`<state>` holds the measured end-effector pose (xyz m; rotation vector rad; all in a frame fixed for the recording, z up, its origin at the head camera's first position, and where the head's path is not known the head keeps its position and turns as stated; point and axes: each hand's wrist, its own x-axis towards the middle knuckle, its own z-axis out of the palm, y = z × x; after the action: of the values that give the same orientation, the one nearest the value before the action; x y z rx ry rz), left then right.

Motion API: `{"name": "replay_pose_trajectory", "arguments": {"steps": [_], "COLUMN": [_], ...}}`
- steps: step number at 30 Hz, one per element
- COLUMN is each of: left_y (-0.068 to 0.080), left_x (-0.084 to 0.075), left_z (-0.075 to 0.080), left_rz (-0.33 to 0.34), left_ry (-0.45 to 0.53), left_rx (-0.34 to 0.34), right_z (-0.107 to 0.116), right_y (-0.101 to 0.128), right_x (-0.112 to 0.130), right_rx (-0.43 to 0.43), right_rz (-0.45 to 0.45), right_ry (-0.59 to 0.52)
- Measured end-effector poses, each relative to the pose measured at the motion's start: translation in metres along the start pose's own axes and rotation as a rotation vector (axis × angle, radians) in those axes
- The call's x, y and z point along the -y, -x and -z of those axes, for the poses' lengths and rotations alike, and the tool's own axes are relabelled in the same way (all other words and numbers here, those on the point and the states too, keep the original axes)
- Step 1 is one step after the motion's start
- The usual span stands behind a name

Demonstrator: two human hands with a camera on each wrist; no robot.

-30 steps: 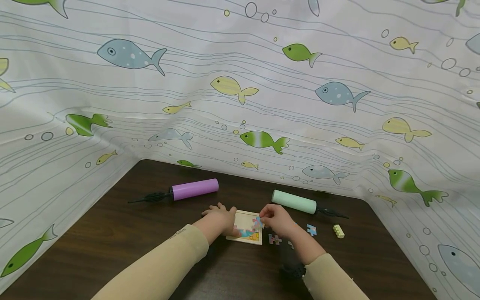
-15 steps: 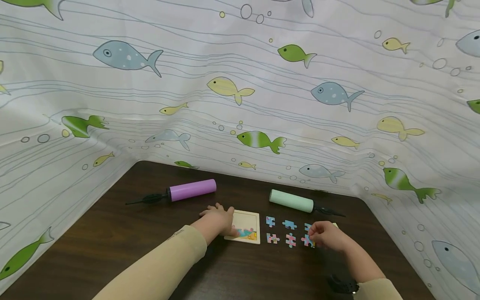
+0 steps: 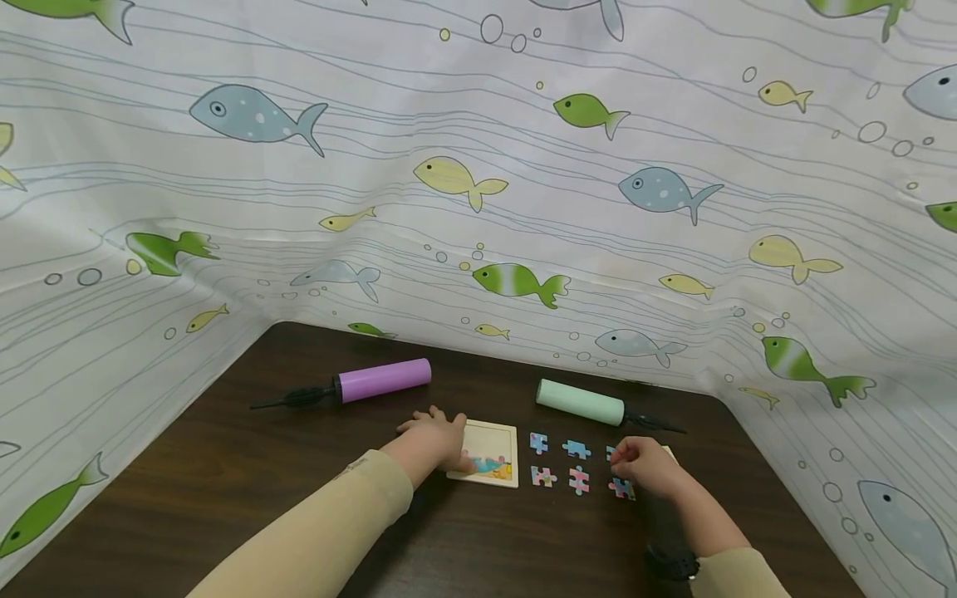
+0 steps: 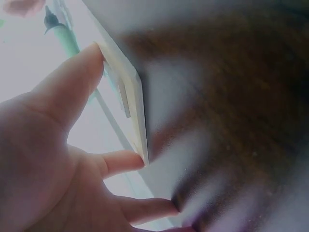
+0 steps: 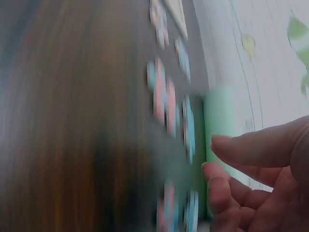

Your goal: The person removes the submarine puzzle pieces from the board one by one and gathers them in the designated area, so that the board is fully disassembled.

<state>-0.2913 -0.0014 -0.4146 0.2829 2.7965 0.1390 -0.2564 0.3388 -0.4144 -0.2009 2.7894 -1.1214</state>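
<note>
My left hand (image 3: 434,440) rests at the left side of a small wooden puzzle frame (image 3: 491,425). In the left wrist view its thumb lies on the frame's rim and its spread fingers reach down beside it. Inside the frame's lower part is a blue and orange picture section (image 3: 489,465). My right hand (image 3: 649,465) hovers over the rightmost jigsaw pieces, fingers loosely bent. In the right wrist view thumb and fingertips are apart with nothing visible between them. Below it lies a pink and blue jigsaw piece (image 3: 622,488); another jigsaw piece (image 3: 611,453) is partly hidden.
Several jigsaw pieces lie in two rows right of the frame, among them a blue one (image 3: 576,448) and a pink one (image 3: 579,480). Behind are a purple hand pump (image 3: 385,380) and a mint-green hand pump (image 3: 581,401). A fish-patterned sheet (image 3: 419,241) surrounds the table.
A second ago my right hand held a jigsaw piece at the frame's right edge. It has let go and moved right, over the rightmost pieces. My left hand has stayed at the frame.
</note>
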Motion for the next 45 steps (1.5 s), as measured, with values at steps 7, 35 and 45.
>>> {"name": "replay_pose_trajectory", "arguments": {"steps": [7,35,45], "left_y": [0.001,0.004,0.002], "left_x": [0.001,0.033,0.04], "left_z": [0.001,0.013,0.008], "left_rz": [0.005,-0.142,-0.156], "left_ry": [-0.006,0.027,0.036], "left_rx": [-0.005,0.055,0.033], "right_z": [-0.048,-0.132,-0.138], "right_y": [-0.027,-0.065,-0.069], "right_x": [0.056,0.124,0.126], "right_rx": [0.1,0.246,0.265], "right_rz": [0.142,0.243,0.205], "right_ry": [0.019,0.086,0.086]}}
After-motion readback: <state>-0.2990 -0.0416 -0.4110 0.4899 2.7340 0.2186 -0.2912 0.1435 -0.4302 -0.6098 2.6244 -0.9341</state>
